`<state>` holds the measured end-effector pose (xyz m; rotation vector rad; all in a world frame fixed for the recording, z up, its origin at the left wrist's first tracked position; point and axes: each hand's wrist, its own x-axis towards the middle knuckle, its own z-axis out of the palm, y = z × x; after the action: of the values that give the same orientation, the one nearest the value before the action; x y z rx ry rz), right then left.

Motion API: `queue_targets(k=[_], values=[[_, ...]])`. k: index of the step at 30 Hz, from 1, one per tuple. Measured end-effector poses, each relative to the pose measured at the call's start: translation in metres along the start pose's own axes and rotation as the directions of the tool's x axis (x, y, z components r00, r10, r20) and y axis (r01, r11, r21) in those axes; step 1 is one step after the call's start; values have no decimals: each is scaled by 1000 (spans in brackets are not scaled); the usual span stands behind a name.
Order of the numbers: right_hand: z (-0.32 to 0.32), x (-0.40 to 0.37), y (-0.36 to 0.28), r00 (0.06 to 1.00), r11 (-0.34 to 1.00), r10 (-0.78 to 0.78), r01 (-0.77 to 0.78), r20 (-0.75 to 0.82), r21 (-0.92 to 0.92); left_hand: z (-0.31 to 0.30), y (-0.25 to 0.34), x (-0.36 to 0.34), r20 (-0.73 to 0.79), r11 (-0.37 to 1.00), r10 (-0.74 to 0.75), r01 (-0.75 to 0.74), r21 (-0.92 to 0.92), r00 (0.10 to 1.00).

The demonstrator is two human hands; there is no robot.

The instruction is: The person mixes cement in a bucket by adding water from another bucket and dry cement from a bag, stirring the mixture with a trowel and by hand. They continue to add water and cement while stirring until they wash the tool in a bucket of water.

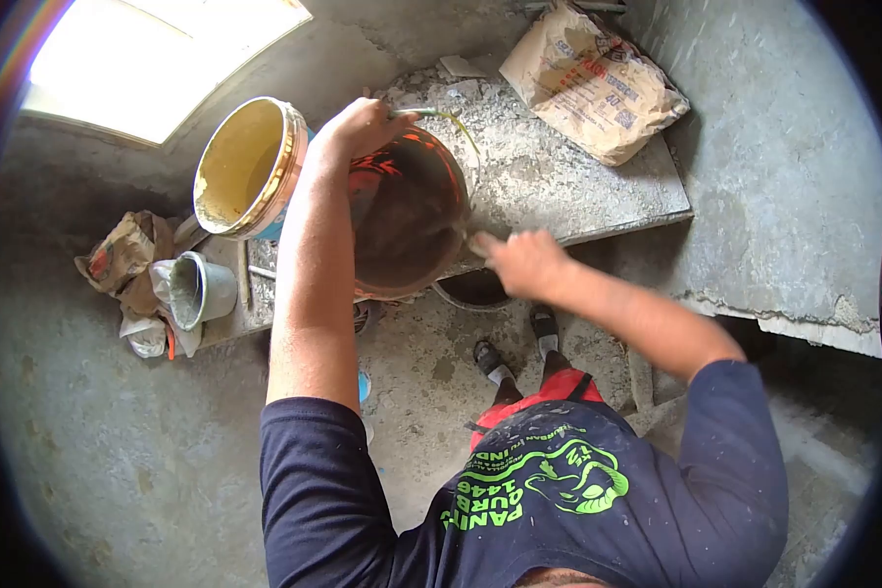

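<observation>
My left hand (pixel 367 127) is closed on the far rim or handle of a bucket (pixel 410 220), which is tipped towards me. Its inside is dark grey, with orange-red showing along the upper edge. A thin greenish handle (pixel 451 120) sticks out beside my left fingers. My right hand (pixel 529 263), slightly blurred, is closed around a pale-handled hand tool (pixel 481 242) at the bucket's right rim; the tool's working end cannot be made out. Beneath the bucket's lower edge, a dark round container (pixel 472 290) shows in part.
A larger bucket (pixel 286 176), yellowish inside, lies tilted at left. A small grey pail (pixel 204 290) and crumpled bags (pixel 127 257) sit further left. The crusted slab (pixel 598 201) carries a paper cement sack (pixel 598 83). A rough concrete ledge (pixel 804 318) runs along the right wall.
</observation>
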<state>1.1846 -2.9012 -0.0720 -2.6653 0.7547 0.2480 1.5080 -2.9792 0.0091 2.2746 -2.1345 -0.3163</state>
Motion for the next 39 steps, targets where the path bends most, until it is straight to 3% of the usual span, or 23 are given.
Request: queue_targets(k=[1,3,4,5,7,8,9,12,14,15,17,18,19,21,23,25,31,35,37,39], values=[[5,-2,-15,999,995,42,-43,21,92,-1,7,2,34,1000,17,-17,11,999],[2,-1,-39,997,942,-23,-5,78,336,0,9,3,76,999,36,-38,27,996],[11,7,-48,999,867,29,-36,22,497,0,9,4,81,998,43,-46,38,996],[24,16,-46,999,866,34,-37,14,499,0,10,7,81,997,54,-58,49,995],[46,42,-33,985,630,105,42,-138,776,-3,13,7,85,996,54,-59,65,995],[52,55,-20,981,475,181,-149,69,867,-3,12,6,99,996,42,-49,76,994],[-13,36,-15,919,502,243,-392,310,770,-3,10,6,100,995,48,-56,80,994],[-22,62,61,986,570,150,-151,79,808,-1,6,4,62,998,51,-54,40,997],[-73,62,86,997,828,67,-29,-46,560,-2,6,1,24,996,55,-57,66,998],[-90,55,85,997,833,66,-27,-49,553,-4,6,1,15,996,55,-56,64,998],[-110,43,80,928,969,-42,128,-371,211,-5,7,0,52,999,50,-50,-9,997],[-116,36,72,931,994,-66,93,-360,57,-6,7,1,46,999,48,-48,-13,998],[-117,25,61,983,999,18,-25,-183,-38,-6,7,1,44,999,41,-42,19,998],[-70,19,69,977,984,-42,5,-208,-175,-4,8,1,45,998,32,-34,46,998],[-31,3,66,991,993,14,-29,-131,-114,-4,7,1,40,998,50,-51,29,998],[22,-7,59,970,1000,16,-14,-241,7,-1,7,7,44,998,47,-49,47,998],[58,-19,-8,975,928,115,-37,-190,371,4,2,17,67,998,56,-59,33,996],[57,-8,-5,968,911,151,-57,-203,409,3,3,14,77,1000,27,-27,4,997],[57,3,22,955,918,142,-28,-262,396,6,1,13,25,995,83,-84,60,996],[55,15,49,902,918,127,50,-414,393,2,-1,18,95,982,93,-107,154,991]])
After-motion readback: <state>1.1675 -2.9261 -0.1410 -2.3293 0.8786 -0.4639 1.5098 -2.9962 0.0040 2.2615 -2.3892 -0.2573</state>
